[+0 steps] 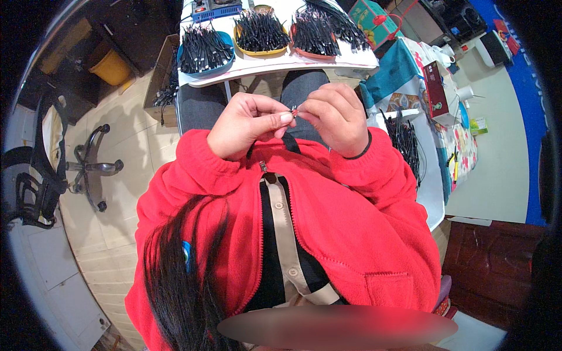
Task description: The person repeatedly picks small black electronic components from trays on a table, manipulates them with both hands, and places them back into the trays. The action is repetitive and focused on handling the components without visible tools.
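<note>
In front of my chest, above my lap, my two hands meet. My left hand [252, 121] is closed, its thumb and forefinger pinching a small cable end with thin red and pale wires [294, 110]. From the other side my right hand [338, 116] pinches the same wires, its fingers curled together. The fingers cover most of the cable, and the exact tip is too small to make out. Just beyond, on the white table [257, 68], stand a blue basket [228, 44], a yellow basket [257, 52] and an orange basket [319, 55], each heaped with short black cables.
More black cables [345, 26] lie loose at the table's far right. A white tray [430, 175] with black cables [403, 140] stands by my right arm. Further right are a dark red box [440, 93] and yellow-handled pliers [455, 167]. An open carton [165, 88] and a wheeled chair base [93, 167] stand left.
</note>
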Action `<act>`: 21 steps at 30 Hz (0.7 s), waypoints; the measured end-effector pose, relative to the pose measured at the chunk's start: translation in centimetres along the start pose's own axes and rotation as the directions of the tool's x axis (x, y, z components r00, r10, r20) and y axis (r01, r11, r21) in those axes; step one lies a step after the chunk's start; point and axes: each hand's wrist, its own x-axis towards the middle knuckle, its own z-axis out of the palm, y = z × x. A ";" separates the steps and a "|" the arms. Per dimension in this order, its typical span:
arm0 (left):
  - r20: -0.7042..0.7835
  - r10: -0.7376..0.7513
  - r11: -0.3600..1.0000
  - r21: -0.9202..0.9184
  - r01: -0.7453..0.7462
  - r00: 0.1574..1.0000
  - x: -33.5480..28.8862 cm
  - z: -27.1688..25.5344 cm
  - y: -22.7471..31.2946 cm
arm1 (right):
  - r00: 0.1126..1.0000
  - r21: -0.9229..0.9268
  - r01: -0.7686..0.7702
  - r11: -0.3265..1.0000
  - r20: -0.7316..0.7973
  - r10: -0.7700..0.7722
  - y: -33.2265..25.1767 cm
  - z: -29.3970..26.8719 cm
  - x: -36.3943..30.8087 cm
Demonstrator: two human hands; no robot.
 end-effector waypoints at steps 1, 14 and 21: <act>-0.024 -0.004 0.999 0.032 0.005 1.000 -0.1 0.1 -0.1 | 0.999 0.004 -0.031 1.000 0.017 0.031 0.0 0.1 -0.1; 0.117 0.176 0.922 0.328 -0.205 0.978 -0.3 -0.6 -0.9 | 0.731 0.630 -0.678 0.378 0.523 0.439 -0.3 -1.0 -1.3; 0.124 0.085 0.994 0.055 -0.093 0.989 -0.6 -0.4 -0.3 | 0.952 0.444 -0.298 0.845 0.199 0.231 -1.1 -0.6 0.2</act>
